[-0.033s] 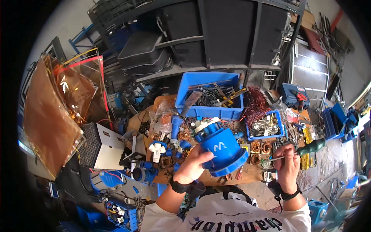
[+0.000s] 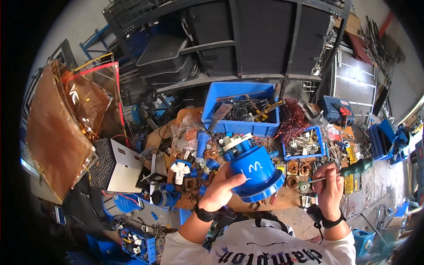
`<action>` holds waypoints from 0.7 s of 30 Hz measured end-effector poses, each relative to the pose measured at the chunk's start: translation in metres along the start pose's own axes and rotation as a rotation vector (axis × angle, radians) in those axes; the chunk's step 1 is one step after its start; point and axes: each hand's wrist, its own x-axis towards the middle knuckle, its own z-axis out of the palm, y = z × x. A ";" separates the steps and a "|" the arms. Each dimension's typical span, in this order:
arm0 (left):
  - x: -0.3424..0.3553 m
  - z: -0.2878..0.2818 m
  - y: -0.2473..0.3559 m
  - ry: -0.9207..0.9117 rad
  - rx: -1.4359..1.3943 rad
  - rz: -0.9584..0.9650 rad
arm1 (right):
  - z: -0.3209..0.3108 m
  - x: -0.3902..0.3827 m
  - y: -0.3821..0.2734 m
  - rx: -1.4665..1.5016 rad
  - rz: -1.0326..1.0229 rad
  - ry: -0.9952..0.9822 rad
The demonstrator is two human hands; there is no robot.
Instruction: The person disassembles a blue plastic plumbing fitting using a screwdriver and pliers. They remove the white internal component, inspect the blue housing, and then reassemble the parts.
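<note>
My left hand [image 2: 216, 191] grips a blue cylindrical plastic housing [image 2: 252, 171] from its left side, thumb pressed on the wall. The housing tilts, its wide rim toward me and to the right; white marks run along its side. A pale round disc [image 2: 238, 142] and darker parts show at the far end. To the right, my right hand [image 2: 329, 191] is closed around a screwdriver [image 2: 357, 167] near its shaft. The green handle points right, and the thin shaft points left, apart from the housing. The inside of the housing is hidden.
Behind the housing stands a blue crate [image 2: 242, 128] of cables and tools. Right of it lie reddish wire [image 2: 290, 115] and a smaller blue tray [image 2: 304, 155] of metal parts. A white pipe fitting [image 2: 179, 171] and copper coils [image 2: 304, 168] crowd the wooden table [image 2: 282, 201].
The blue housing has turned slightly in my left hand, so the white marks show more fully. My right hand and the screwdriver have hardly moved.
</note>
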 end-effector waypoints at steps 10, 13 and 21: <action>-0.050 0.006 0.017 0.067 0.101 0.085 | 0.066 -0.022 -0.027 0.026 -0.042 -0.118; -0.056 0.010 0.014 0.086 0.215 0.129 | 0.086 -0.025 -0.035 0.058 -0.088 -0.164; -0.064 0.013 0.006 0.114 0.311 0.183 | 0.108 -0.034 -0.047 -0.099 -0.265 -0.324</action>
